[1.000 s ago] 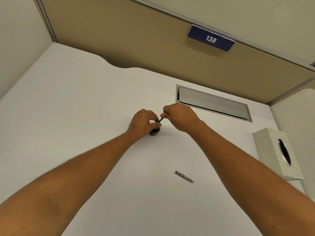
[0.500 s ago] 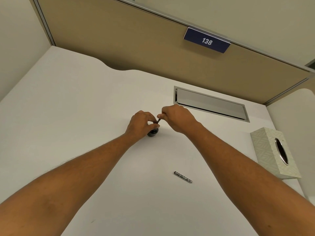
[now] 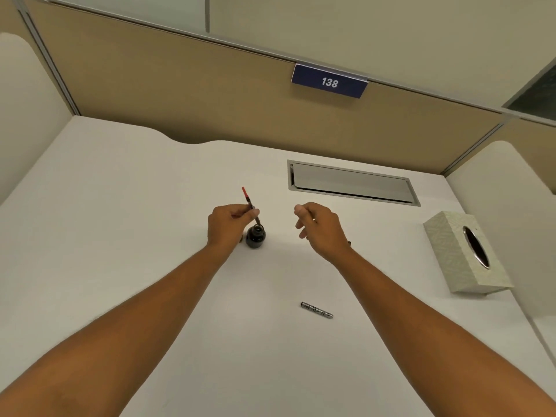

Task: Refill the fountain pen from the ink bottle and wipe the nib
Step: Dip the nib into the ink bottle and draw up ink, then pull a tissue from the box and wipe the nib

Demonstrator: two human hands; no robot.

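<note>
Two hands raised: left hand (image 3: 230, 221) pinching pen (image 3: 252, 207), right hand (image 3: 320, 225) loosely curled.

White desk (image 3: 126, 224) carries ink bottle (image 3: 255, 236), pen barrel (image 3: 316, 310), tissue box (image 3: 464, 254).

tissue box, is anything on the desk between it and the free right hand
Nothing visible. The right hand hovers empty, and only bare desk lies between it and the tissue box. The pen barrel lies nearer the person, off that line. The left hand holds the pen in the ink bottle.
</note>
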